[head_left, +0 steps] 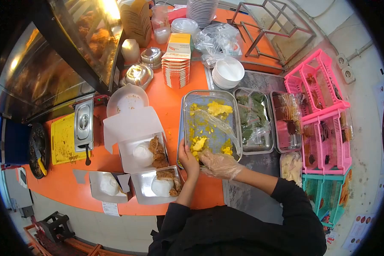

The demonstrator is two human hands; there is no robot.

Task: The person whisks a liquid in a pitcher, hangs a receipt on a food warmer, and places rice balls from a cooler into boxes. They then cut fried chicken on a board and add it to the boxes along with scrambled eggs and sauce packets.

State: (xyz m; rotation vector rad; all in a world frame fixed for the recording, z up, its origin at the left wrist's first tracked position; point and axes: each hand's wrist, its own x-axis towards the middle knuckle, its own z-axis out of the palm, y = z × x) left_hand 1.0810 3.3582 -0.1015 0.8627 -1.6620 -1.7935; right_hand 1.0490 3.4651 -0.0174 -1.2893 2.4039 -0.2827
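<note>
A metal tray (pixel 187 113) holds lumps of yellow food like scrambled egg (pixel 219 109) and a crumpled clear plastic sheet (pixel 215 123). My bare left hand (pixel 188 161) grips the tray's near left edge. My right hand (pixel 221 165), in a clear plastic glove, reaches over the near rim with its fingers drawn together at the yellow food; its fingertips are partly hidden. Left of the tray stand an open white box (pixel 134 145) with rice and fried chicken, a second such box (pixel 155 185) in front of it, and a smaller box (pixel 109 187) with rice.
Right of the tray are a tray of bagged green leaves (pixel 254 117), a tray of packets (pixel 287 113) and pink baskets (pixel 324 136). White bowls (pixel 228 72) and folded cartons (pixel 176 64) stand behind. A yellow cutting board (pixel 66 136) and glass display case (pixel 72 55) are left.
</note>
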